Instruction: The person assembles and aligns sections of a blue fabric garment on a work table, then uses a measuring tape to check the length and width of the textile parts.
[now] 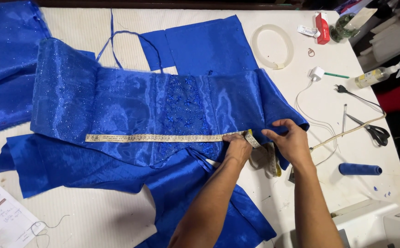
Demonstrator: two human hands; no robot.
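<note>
Your left hand (237, 148) pins the measuring tape (163, 137) flat on the shiny blue cloth (131, 105). Your right hand (290, 140) rests open on the cloth edge, holding nothing. Keep the tape straight and tight.

- Right of your right hand (291, 142): cable (346, 132), scissors (375, 132) and blue thread spool (359, 169) crowd the table (273, 197)
- Bare table near its bottom edge, between blue fabric (131, 105) and paper sheet (2, 220), passable

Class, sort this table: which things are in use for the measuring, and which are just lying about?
In use: left hand, right hand, tape measure, blue garment.

Lying about: scissors, spray bottle, blue thread spool, clear ring, white charger, paper sheet.
</note>
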